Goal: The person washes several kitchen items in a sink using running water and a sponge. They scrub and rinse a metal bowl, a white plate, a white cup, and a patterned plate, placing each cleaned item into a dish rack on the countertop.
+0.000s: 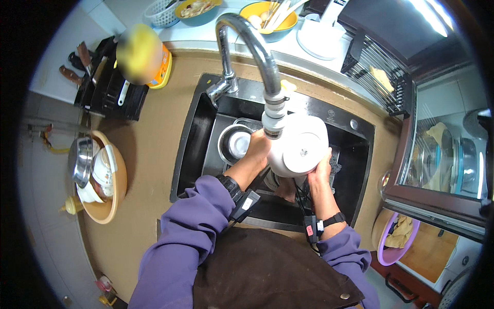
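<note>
A white ceramic bowl (301, 150) is held tilted over the black sink (216, 112), its underside and foot ring turned up toward me. My left hand (257, 148) grips its left side, the fingers partly hidden behind the tap head. On the lower right edge, my right hand (321, 172) supports it. The tap's white spray head (274, 119) hangs just above the bowl's left part; I cannot tell whether water runs. Below my left hand, a steel pot (227, 145) stands in the sink. More dishes under the bowl are mostly covered by my hands.
A tan basin (120, 185) of bowls stands on the left counter. Behind it are a knife block (104, 85) and a yellow bottle (164, 69). The curved tap (254, 33) arches over the sink. A glass-fronted cabinet door (397, 185) juts in at right, near a wire rack (378, 73).
</note>
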Action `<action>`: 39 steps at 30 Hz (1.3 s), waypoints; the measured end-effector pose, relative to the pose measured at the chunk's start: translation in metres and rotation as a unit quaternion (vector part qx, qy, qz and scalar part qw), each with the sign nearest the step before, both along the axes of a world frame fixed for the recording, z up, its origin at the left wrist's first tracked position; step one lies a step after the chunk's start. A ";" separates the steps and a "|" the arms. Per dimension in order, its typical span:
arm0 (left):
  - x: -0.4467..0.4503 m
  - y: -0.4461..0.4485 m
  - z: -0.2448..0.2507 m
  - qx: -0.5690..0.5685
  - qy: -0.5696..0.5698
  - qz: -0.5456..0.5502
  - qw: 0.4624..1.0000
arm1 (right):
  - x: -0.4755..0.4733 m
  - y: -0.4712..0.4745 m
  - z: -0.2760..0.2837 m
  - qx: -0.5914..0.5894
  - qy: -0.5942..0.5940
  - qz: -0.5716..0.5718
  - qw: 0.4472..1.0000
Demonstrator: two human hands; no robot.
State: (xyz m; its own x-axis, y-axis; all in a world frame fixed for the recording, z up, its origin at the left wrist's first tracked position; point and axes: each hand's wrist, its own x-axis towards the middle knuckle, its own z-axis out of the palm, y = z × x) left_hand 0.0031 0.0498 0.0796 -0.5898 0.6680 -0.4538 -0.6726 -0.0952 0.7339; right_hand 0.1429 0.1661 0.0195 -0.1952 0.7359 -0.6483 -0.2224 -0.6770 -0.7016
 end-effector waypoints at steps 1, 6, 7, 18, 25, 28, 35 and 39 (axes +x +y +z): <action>-0.001 0.000 -0.002 0.013 -0.001 -0.002 1.000 | 0.000 0.000 0.000 0.008 -0.008 -0.005 1.000; -0.006 0.000 -0.019 0.074 -0.023 -0.044 0.996 | 0.002 0.006 -0.004 -0.001 0.013 -0.032 0.999; -0.007 0.000 -0.022 0.059 -0.043 -0.054 0.996 | 0.003 0.007 -0.006 -0.002 0.008 -0.045 0.999; -0.011 0.001 -0.029 0.099 -0.070 -0.102 0.987 | 0.001 0.015 -0.009 -0.007 0.000 -0.029 1.000; -0.012 0.000 -0.027 0.090 -0.061 -0.070 0.992 | -0.003 0.010 -0.009 -0.005 0.004 -0.027 1.000; -0.011 -0.001 -0.026 0.075 -0.044 -0.068 0.994 | -0.003 0.009 -0.008 -0.010 0.012 -0.026 1.000; -0.009 -0.004 -0.029 0.044 -0.035 -0.059 0.997 | -0.003 0.009 -0.007 -0.010 0.011 -0.030 0.999; -0.011 -0.003 -0.030 0.038 -0.039 -0.073 0.996 | -0.004 0.008 -0.007 -0.013 0.005 -0.026 1.000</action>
State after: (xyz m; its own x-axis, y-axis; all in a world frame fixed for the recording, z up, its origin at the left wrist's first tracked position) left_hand -0.0076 0.0471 0.0497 -0.4487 0.7783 -0.4392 -0.7386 -0.0464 0.6725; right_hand 0.1388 0.1741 0.0123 -0.1635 0.7277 -0.6661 -0.2638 -0.6828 -0.6813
